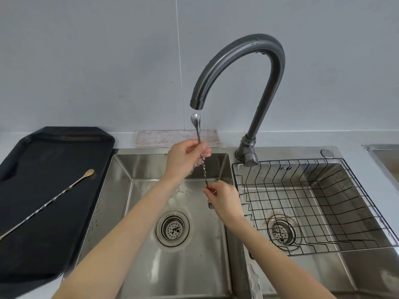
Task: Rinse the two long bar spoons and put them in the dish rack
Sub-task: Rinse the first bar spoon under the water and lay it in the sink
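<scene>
Your left hand (pixel 186 157) pinches the upper shaft of a silver bar spoon (pixel 199 147), and your right hand (pixel 224 200) grips its lower end, the small fork tip poking out below your fingers. You hold it nearly upright over the left sink basin (pixel 172 266), bowl up, just under the faucet (pixel 244 67) spout, with water running down it. The second bar spoon (pixel 49 203) lies diagonally on the black tray (pixel 26 266) at left. The wire dish rack (pixel 313 203) sits in the right basin.

Single head-worn view, close above the double sink (pixel 151 266), angled forward and down toward the back wall (pixel 86 61).
</scene>
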`<action>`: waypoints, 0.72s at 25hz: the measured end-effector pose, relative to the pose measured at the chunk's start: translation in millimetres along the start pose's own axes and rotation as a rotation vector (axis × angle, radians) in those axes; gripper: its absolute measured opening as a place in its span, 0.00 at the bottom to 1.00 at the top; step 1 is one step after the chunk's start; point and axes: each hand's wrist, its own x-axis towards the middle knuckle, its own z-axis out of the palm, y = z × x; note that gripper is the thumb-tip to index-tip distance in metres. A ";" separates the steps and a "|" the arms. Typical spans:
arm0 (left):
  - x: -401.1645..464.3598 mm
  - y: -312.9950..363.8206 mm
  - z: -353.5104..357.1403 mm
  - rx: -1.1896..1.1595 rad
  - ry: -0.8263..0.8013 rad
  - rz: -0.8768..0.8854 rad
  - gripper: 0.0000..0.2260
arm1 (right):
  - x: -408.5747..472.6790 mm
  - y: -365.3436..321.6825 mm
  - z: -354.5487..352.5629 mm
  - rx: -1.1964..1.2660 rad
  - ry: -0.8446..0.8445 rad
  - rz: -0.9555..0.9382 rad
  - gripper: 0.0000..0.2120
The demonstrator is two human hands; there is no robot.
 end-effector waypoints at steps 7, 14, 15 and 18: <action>3.7 7.5 -1.9 0.059 -0.016 -0.013 0.14 | -6.6 8.0 2.0 0.004 -0.002 -0.008 0.07; 0.3 18.2 -1.3 0.055 -0.004 0.061 0.10 | -11.2 9.9 4.3 0.008 -0.054 0.078 0.06; 1.3 20.5 -1.1 0.063 0.008 0.072 0.09 | -10.8 8.4 4.2 0.012 -0.055 0.077 0.06; 2.2 21.8 0.7 0.086 0.002 0.105 0.06 | -5.4 3.9 2.6 0.011 -0.058 0.057 0.07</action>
